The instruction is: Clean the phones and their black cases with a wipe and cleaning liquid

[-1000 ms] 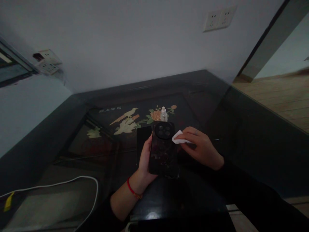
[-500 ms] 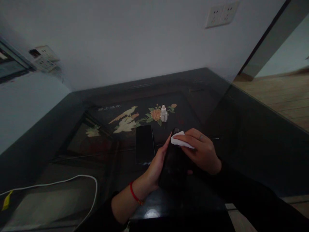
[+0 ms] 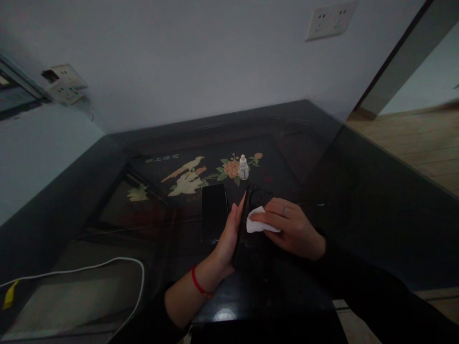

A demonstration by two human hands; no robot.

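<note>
A black, slab-shaped phone with a round camera plate (image 3: 251,251) is gripped along its left side by the left hand (image 3: 226,243). A folded white tissue (image 3: 257,223) is pinched in the right hand (image 3: 292,227) and laid over the phone's back, just below the camera plate. The phone is tilted, its long axis pointed away from the body, its back turned toward the right hand; both hands are equally near. Beyond the left thumb, a flat black rectangular phone (image 3: 214,212) is supported by the glossy black bench (image 3: 322,157). Farther off, a small clear white-capped bottle (image 3: 243,169) is stood upright.
</note>
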